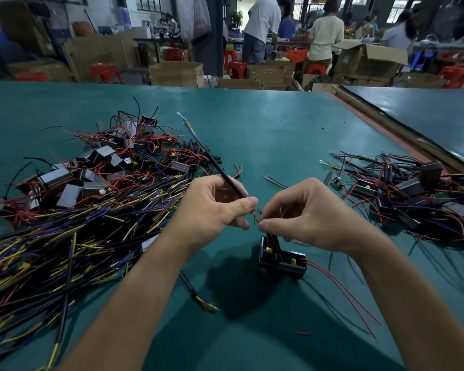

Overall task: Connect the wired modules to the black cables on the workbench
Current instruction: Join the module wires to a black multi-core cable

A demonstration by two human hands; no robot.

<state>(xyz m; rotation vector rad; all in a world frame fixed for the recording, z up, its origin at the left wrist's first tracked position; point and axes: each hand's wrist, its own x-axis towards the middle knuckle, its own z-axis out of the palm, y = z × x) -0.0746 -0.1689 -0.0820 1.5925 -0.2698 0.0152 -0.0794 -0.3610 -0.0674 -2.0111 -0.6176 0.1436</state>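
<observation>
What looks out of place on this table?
A tiny red scrap lies alone on the green table, far from the left pile and right pile. One stray cable lies apart too, beside the left forearm.

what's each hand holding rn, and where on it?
Left hand pinches the black cable just behind its stripped end. Right hand pinches the wire tips of the module, not its body.

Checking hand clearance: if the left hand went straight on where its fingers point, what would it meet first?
Likely the right hand, facing the left hand across a small gap where the wire ends they pinch meet; depth unclear.
</observation>
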